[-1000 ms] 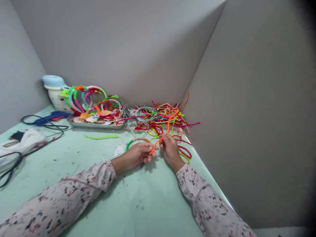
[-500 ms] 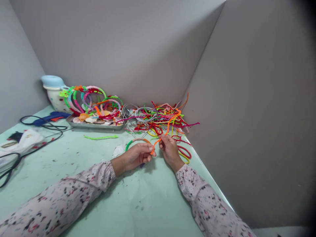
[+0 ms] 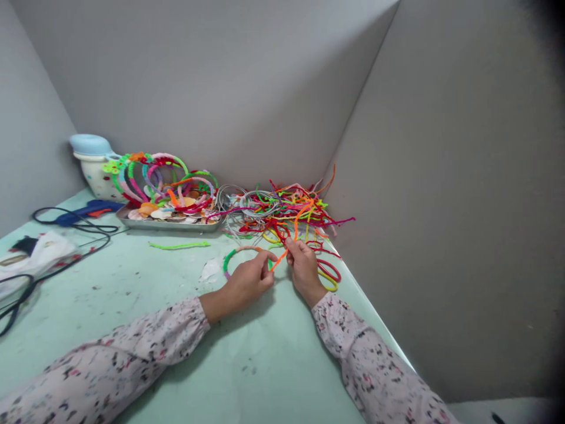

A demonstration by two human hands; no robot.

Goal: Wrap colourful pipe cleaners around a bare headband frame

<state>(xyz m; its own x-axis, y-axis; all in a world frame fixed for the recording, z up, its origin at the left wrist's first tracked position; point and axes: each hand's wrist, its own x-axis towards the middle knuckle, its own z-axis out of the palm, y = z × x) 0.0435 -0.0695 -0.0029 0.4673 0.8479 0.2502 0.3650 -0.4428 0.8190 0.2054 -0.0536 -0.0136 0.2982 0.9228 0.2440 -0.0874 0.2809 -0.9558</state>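
Observation:
Between my two hands stretches an orange pipe cleaner (image 3: 279,260), its free end curving up over the pile behind. My right hand (image 3: 305,272) pinches it between thumb and forefinger. The fingers of my left hand (image 3: 248,281) are bent round the lower end, forefinger and thumb close together. Just behind the left hand, a ring wrapped in green, pink, orange and purple (image 3: 228,259) lies on the table, partly hidden by that hand. A white scrap (image 3: 211,269) is beside the ring. Red and yellow loops (image 3: 329,272) lie to the right of my right hand.
A heap of coloured pipe cleaners and wire coils (image 3: 282,206) sits at the back. Left of it, a metal tray (image 3: 172,225) holds shells and wrapped rings. A green pipe cleaner (image 3: 179,245), a blue-lidded cup (image 3: 95,165) and a black cord (image 3: 103,238) are further left.
My left hand has turned over, palm now downward, and its grip on the orange pipe cleaner's lower end has shifted. My right hand has hardly moved. More of the ring shows.

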